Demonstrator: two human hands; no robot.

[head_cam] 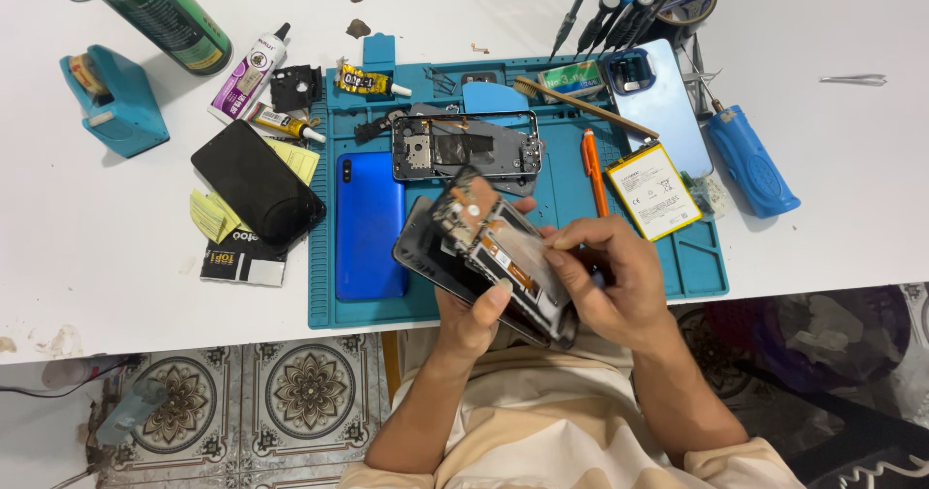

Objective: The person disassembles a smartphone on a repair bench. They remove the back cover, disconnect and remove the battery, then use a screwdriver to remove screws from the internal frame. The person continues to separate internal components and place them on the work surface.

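Left hand (471, 317) grips the opened phone (489, 257); right hand (605, 276) pinches its edge. Too much force may crack the screen or tear a flex cable.

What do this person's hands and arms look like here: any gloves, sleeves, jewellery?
Both hands are bare: no gloves, rings, watch or bands show on the left hand or the right hand. The forearms are uncovered down to the elbows. Near the bottom edge a loose cream-coloured garment shows, with short sleeves beginning about the elbows.
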